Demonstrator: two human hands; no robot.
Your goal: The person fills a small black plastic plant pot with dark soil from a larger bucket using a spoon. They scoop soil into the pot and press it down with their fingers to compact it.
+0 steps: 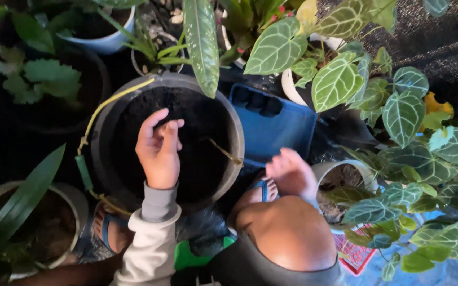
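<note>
Soil pot, round and grey, sits centre-left on the ground. Left hand hovers over its dark soil, fingers loosely curled, grasping nothing. Right hand blurred, grip unclear. Risk: knocking the thin stick at the rim, spilling soil onto the blue tray.

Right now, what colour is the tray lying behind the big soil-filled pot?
Blue: the tray shows best in the head view, just past the dark pot.
</note>
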